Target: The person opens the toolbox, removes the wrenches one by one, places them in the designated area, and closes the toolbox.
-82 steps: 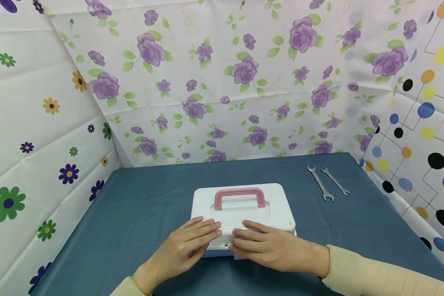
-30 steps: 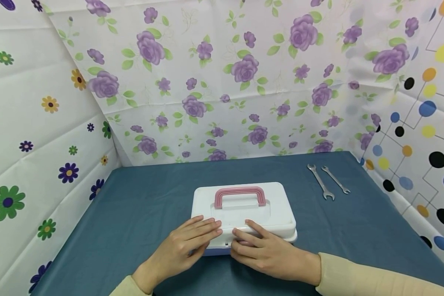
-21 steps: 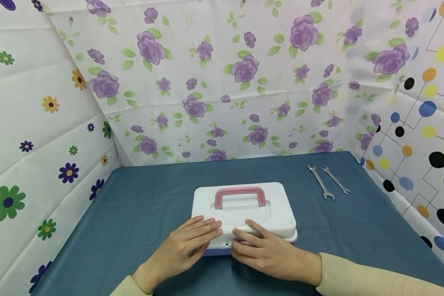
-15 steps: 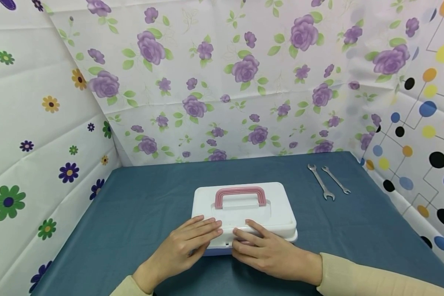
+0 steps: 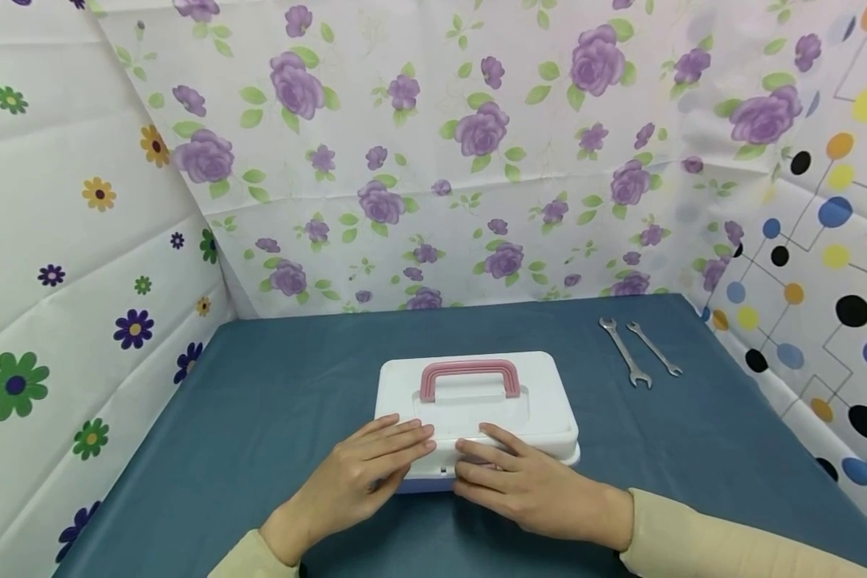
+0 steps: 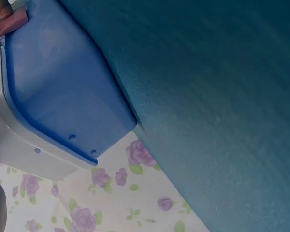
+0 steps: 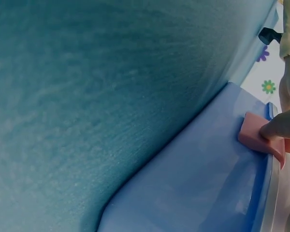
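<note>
A storage box (image 5: 549, 401) with a white lid, a blue base (image 7: 183, 179) and a pink carry handle (image 5: 470, 367) stands closed at the front middle of the table. My left hand (image 5: 357, 474) rests on the lid's front left edge, fingers straight and side by side. At the front middle, my right hand (image 5: 531, 482) has its fingers bent over the lid's edge. In the right wrist view it holds the pink latch (image 7: 253, 133), thumb against the latch's lip and a finger above. The head view mostly hides this latch; the left wrist view shows its side.
Two open-ended wrenches, a larger one (image 5: 624, 353) and a smaller one (image 5: 654, 349), lie at the back right. The table has a dark teal cloth (image 5: 296, 377). Patterned cloth walls (image 5: 441, 160) enclose its back and both sides.
Since the oldest frame, the right hand has shifted slightly, and the pink latch's lower end no longer shows beneath it. The left hand stays on the lid. The head view has tilted a little.
</note>
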`<control>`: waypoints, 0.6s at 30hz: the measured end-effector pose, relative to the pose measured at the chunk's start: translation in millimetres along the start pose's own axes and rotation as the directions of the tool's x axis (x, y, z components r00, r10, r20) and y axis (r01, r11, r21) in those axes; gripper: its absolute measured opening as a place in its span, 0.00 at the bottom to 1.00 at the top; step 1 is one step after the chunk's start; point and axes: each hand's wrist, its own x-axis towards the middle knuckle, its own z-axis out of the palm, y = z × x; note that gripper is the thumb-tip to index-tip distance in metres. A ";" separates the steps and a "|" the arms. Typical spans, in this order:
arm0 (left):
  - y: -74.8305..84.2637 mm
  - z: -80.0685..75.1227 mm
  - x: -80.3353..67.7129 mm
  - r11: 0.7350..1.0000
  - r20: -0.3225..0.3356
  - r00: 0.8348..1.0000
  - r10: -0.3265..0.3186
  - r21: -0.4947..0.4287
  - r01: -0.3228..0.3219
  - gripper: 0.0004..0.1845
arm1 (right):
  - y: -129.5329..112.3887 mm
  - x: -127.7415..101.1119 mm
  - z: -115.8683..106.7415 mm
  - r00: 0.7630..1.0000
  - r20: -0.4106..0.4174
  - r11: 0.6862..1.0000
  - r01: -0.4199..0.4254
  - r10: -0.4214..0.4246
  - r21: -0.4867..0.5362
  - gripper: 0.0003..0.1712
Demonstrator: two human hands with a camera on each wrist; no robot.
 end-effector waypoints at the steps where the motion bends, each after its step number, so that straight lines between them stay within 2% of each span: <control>1: 0.5 0.3 0.4 1.000 0.002 1.000 -0.005 0.000 0.005 0.31 | 0.0 -0.2 -0.5 1.000 -0.002 1.000 -0.001 0.001 0.002 0.29; 8: 1.0 -0.1 4.0 0.999 0.002 0.999 -0.034 -0.004 0.034 0.35 | 3.2 0.5 -2.7 1.000 -0.012 1.000 -0.007 0.007 0.007 0.29; 11: -0.1 -1.2 6.4 0.999 0.011 0.999 -0.044 -0.004 0.044 0.35 | 5.1 1.6 -5.3 0.999 0.007 0.998 -0.032 0.031 0.052 0.24; 14: -0.9 -3.4 9.0 0.999 0.020 0.999 -0.045 -0.012 0.045 0.33 | 6.8 4.3 -11.8 0.998 0.012 0.984 -0.068 0.067 0.164 0.18; 18: -1.6 -8.3 14.8 0.997 0.015 0.998 -0.055 -0.058 0.056 0.26 | 13.2 9.0 -27.2 0.991 -0.037 0.920 -0.108 0.132 0.378 0.16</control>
